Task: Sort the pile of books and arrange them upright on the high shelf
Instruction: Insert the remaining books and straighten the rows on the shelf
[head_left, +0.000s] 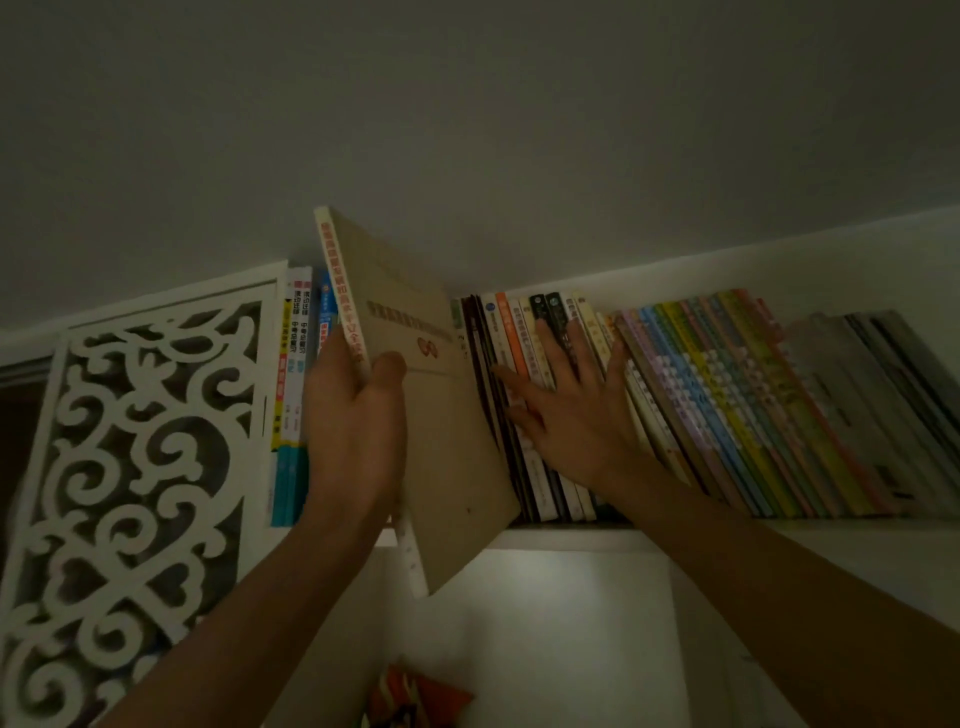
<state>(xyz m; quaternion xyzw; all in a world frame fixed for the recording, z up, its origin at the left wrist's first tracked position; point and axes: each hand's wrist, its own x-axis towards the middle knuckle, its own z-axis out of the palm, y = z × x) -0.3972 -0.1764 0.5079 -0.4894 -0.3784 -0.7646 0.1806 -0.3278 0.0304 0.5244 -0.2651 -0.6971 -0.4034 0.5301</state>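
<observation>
My left hand (356, 410) grips a large beige book (415, 332) by its spine, thumb on the cover. The book is tilted, its top above the row and its lower corner hanging below the white high shelf (571, 538). It sits in the gap between a few upright books on the left (293, 364) and the long row on the right (727, 405). My right hand (566, 400) presses flat with spread fingers against the spines of that row, which leans to the right.
A white carved lattice panel (130, 467) stands at the left of the shelf. The ceiling is close above the books. Below the shelf is a white compartment with a red and orange object (415, 696) at the bottom edge.
</observation>
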